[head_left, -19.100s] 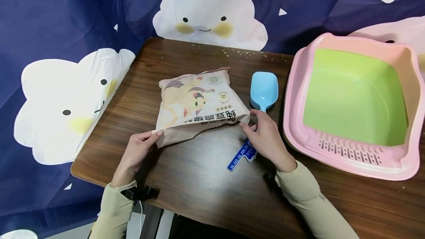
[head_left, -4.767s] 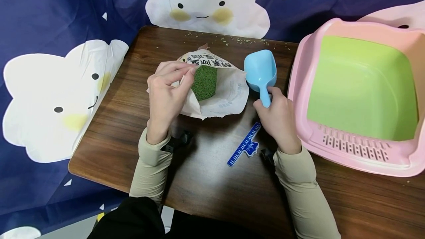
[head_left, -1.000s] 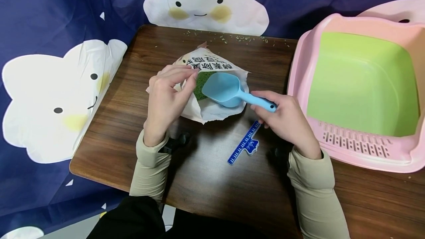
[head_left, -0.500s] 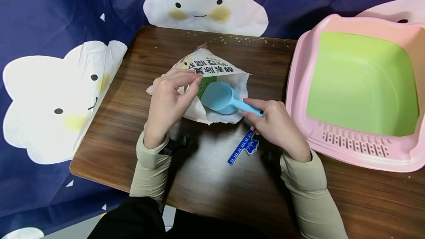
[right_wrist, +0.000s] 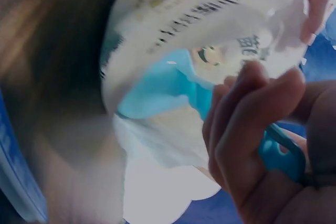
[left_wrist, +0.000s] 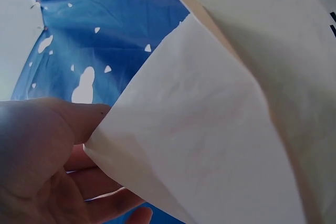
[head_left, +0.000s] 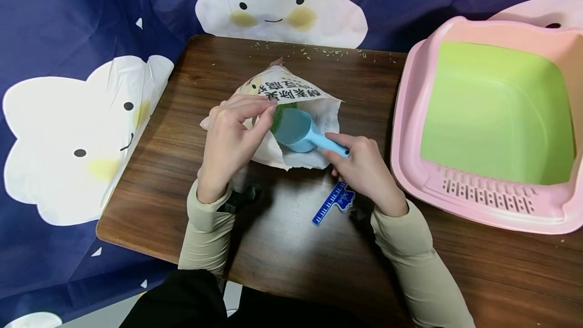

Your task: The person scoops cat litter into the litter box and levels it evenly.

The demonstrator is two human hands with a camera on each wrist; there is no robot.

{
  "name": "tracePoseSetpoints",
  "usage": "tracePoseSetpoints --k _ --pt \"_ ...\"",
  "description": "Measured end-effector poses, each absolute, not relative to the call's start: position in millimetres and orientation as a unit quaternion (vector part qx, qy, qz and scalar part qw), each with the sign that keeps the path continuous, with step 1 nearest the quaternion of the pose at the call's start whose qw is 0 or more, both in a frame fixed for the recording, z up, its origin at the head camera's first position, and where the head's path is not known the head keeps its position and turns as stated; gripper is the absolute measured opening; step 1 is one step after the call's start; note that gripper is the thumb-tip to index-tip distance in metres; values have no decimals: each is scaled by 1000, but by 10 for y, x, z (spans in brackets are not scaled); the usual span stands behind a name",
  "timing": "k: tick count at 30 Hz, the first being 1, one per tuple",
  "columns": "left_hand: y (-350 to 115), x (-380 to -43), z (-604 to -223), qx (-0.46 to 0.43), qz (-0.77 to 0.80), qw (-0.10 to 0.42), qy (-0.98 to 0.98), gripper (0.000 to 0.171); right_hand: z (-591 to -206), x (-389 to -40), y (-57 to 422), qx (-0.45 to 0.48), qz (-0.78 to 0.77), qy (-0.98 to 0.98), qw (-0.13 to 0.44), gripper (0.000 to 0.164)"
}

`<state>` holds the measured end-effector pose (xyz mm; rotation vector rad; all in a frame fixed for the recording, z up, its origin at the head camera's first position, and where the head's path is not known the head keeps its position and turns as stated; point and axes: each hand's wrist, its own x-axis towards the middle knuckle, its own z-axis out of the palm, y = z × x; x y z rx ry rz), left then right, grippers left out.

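Note:
A cat litter bag (head_left: 291,87) lies on the table with its torn mouth toward me, and green litter (head_left: 277,119) shows inside. At the left of that mouth, my left hand (head_left: 232,138) pinches the bag's edge between thumb and fingers; the pinched white flap (left_wrist: 178,108) fills much of the left wrist view. My right hand (head_left: 364,168) grips the handle of a light-blue scoop (head_left: 296,128). The scoop's bowl is inside the bag's opening, its tip up against the green litter. How much litter is in the bowl cannot be made out.
A pink litter box (head_left: 412,166) with a green inside stands on the right. Below the right hand lies a blue piano-key ruler-like clip (head_left: 332,204). Pale crumbs (head_left: 332,53) are scattered along the table's back edge, before a dark-blue cloud-print cloth (head_left: 100,9).
Over the last second my right hand has moved left, carrying the scoop deeper into the bag. The left hand keeps its pinch. Earlier, the bag was closed and the scoop lay on the table.

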<state>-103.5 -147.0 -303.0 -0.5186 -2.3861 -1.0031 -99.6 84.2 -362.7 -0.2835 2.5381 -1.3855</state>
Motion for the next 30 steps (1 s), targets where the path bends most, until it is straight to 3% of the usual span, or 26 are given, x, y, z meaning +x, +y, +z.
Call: tracePoseSetpoints --k 12,20,30 --pt "-1464 -1052 -3033 -184 -381 249 -871 16 -3896 -1088 671 -105 -485 863 93 42" --pt "-1496 -1043 -3004 -165 -384 236 -877 18 -3786 -1116 812 -108 -469 863 157 40" --pt "-1494 -1058 -3017 -178 -382 259 -869 18 -3790 -1152 760 -60 -569 789 223 36"
